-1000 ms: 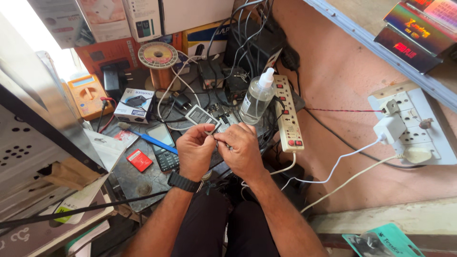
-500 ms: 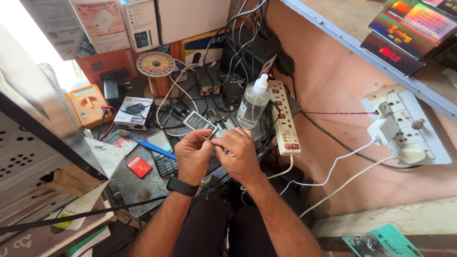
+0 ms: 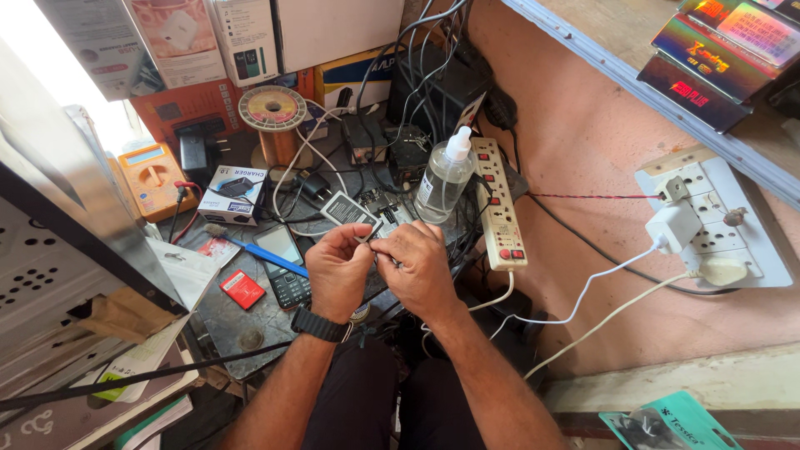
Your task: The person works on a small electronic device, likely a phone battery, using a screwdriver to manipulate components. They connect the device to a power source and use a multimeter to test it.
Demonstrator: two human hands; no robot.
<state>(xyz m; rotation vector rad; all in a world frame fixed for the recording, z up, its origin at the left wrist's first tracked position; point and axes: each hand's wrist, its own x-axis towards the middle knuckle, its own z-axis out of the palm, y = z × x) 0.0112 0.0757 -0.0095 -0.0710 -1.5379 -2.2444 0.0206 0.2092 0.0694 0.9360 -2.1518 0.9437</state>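
Small and flat, the dark-and-silver phone part (image 3: 372, 236) sits pinched between your two hands over the middle of the cluttered grey workbench (image 3: 218, 312), just above your lap. Your left hand (image 3: 337, 271), with a black watch (image 3: 321, 324) on the wrist, curls its fingers inward and grips the part's left end between thumb and forefinger. Your right hand (image 3: 421, 267) meets it from the right, fingertips pressed together against the same piece; what exactly lies under them you cannot make out, since your knuckles hide it. Just beyond your hands lies a flat grey rectangular battery (image 3: 348, 210), and to the right of that stands a clear plastic pump bottle with a white nozzle (image 3: 443, 177). Beside the bottle, a white power strip with red switches (image 3: 497, 204) runs from far to near. To the left of your hands a black keypad phone (image 3: 283, 267) lies face up, with a blue-handled tool (image 3: 267, 257) across it and a small red flat battery (image 3: 243, 289) nearer you. Farther left sits an orange multimeter (image 3: 152, 179), and at the far side stands a spool of copper wire (image 3: 273, 125).
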